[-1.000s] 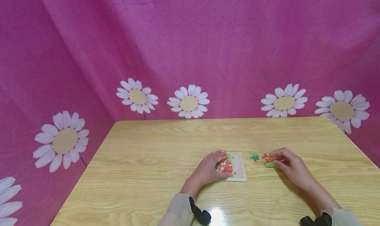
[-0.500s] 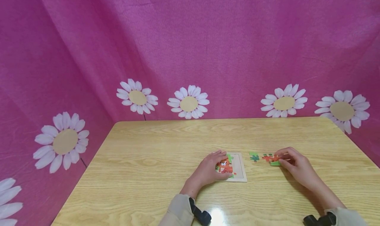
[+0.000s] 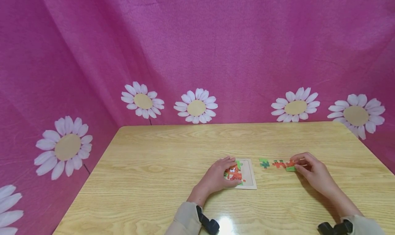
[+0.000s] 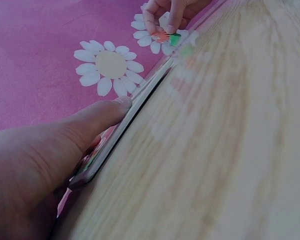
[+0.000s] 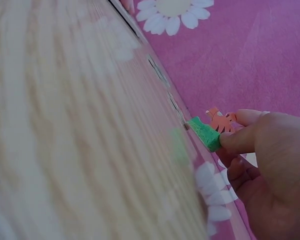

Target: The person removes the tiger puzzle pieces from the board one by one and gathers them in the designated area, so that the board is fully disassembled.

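A small wooden puzzle tray (image 3: 252, 180) lies on the table with a partly assembled tiger picture (image 3: 234, 173) at its left; bare wood shows at its right. My left hand (image 3: 216, 175) holds the tray across its left part, thumb on the near edge and fingers towards the far edge, covering that side. My right hand (image 3: 316, 175) pinches an orange-and-green puzzle piece (image 3: 290, 168) between thumb and fingers. In the right wrist view this piece (image 5: 206, 135) is tilted, its green edge facing the camera. Just left of it lies an orange puzzle piece (image 3: 278, 164).
A green puzzle piece (image 3: 264, 163) lies between the tray and the orange piece. The wood-grain table (image 3: 148, 180) reaches back to a pink curtain (image 3: 216, 50) printed with white daisies. Black wrist cameras (image 3: 211, 225) sit at both cuffs.
My right hand has moved to the right with the pinched piece, away from the tray, uncovering more of the orange piece. My left hand and the tray have stayed put.
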### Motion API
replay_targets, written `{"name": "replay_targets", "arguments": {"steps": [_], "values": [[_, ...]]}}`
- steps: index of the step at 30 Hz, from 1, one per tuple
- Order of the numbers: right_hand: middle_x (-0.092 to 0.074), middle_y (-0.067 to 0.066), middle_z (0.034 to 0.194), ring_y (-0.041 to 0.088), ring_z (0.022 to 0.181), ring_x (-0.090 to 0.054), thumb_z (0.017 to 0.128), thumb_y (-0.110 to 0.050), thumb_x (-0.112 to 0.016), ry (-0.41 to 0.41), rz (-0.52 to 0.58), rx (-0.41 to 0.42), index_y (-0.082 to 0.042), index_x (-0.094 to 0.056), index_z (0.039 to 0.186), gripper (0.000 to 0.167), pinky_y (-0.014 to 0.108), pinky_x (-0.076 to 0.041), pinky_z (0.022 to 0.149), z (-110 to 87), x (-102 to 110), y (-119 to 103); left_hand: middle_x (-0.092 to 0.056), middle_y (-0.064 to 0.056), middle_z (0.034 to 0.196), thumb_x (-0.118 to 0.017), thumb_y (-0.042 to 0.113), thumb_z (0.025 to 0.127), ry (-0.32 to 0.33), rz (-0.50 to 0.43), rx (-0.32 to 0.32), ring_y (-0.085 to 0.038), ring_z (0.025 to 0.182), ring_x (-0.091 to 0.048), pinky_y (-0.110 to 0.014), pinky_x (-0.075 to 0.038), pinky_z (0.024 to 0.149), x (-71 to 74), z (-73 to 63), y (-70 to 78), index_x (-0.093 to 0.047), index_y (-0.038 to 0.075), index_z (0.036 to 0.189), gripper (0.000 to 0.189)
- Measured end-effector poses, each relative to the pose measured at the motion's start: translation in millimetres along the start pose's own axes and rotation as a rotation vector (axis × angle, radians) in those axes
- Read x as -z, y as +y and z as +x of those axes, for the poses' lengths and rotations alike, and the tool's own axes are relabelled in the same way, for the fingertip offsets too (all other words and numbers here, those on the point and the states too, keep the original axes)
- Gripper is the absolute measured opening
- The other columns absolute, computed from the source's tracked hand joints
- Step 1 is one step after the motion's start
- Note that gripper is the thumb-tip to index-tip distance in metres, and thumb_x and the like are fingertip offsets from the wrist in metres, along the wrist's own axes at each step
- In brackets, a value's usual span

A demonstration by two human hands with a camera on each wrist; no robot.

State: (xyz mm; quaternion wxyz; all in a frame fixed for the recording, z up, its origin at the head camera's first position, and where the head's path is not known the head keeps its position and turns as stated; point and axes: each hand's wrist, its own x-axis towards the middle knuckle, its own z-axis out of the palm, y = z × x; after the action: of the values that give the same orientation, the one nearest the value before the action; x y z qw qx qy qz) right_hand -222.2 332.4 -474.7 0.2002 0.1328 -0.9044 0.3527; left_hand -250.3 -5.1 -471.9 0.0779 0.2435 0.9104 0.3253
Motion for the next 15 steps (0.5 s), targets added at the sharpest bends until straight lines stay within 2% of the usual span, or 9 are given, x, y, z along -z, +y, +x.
{"name": "replay_targets", "arguments": {"steps": [3, 9, 15], "values": [[-0.06, -0.013, 0.099, -0.017, 0.083, -0.054, 0.086, 0.009, -0.065, -0.003, -0.001, -0.009, -0.007, -0.063, 0.107, 0.026, 0.0, -0.045, 0.071, 0.3, 1.5, 2.3, -0.039, 0.01, 0.156, -0.074, 0.047, 0.083, 0.0, 0.003, -0.002, -0.016, 0.149, -0.031, -0.045, -0.03, 0.121, -0.4, 0.1, -0.6, -0.05, 0.027, 0.144, 0.068], [-0.063, -0.012, 0.097, -0.016, 0.084, -0.055, 0.088, 0.008, -0.064, 0.004, -0.004, -0.021, -0.007, -0.063, 0.107, 0.024, 0.001, -0.045, 0.07, 0.5, 4.4, 6.2, -0.039, 0.01, 0.156, -0.074, 0.047, 0.083, 0.003, 0.009, -0.008, -0.015, 0.149, -0.03, -0.044, -0.03, 0.121, -0.6, 0.1, -1.5, -0.05, 0.027, 0.144, 0.068], [-0.064, -0.006, 0.099, 0.002, 0.082, -0.063, 0.092, -0.005, -0.063, -0.006, -0.024, -0.047, -0.007, -0.063, 0.109, 0.017, 0.001, -0.044, 0.07, 0.4, 7.4, 11.4, -0.04, 0.009, 0.156, -0.074, 0.046, 0.083, 0.005, 0.016, -0.015, -0.013, 0.149, -0.03, -0.041, -0.028, 0.123, -0.4, 0.1, -1.3, -0.051, 0.025, 0.143, 0.068]]}}
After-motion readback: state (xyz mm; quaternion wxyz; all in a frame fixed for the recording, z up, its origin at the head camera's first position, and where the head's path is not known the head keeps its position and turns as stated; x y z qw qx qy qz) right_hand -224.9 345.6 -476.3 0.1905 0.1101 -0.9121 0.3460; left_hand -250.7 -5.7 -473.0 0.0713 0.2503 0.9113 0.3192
